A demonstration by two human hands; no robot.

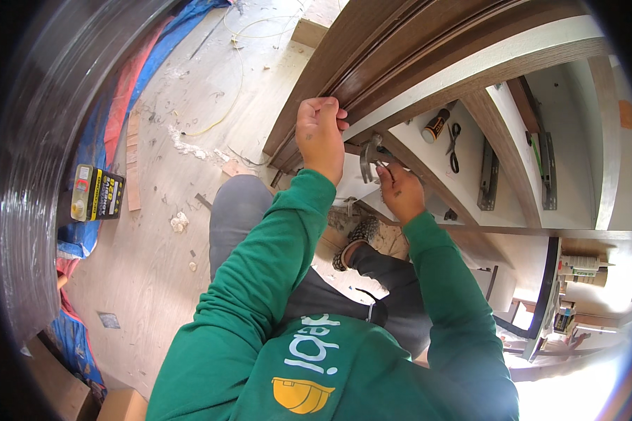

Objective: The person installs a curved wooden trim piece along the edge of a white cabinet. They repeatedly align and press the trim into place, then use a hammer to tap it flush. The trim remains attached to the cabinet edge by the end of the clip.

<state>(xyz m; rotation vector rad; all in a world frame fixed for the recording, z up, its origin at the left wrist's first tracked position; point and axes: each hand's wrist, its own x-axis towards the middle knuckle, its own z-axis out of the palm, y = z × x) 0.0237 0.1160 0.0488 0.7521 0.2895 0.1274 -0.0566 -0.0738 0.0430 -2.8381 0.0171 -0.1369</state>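
Note:
My right hand is closed round a hammer, gripping it close below its grey metal head. The head points up toward the lower edge of a dark brown wooden panel. To the left, my left hand is closed with its thumb pressed on curled fingers, right at the panel's edge. Whatever sits between those fingers is hidden. Beside the hammer is a white cabinet with brown wood edging.
Inside the cabinet lie scissors, a black-and-orange cylinder and metal drawer slides. On the left stand a yellow-and-black tin and blue sheeting. A thin yellow cable and debris lie on the floor.

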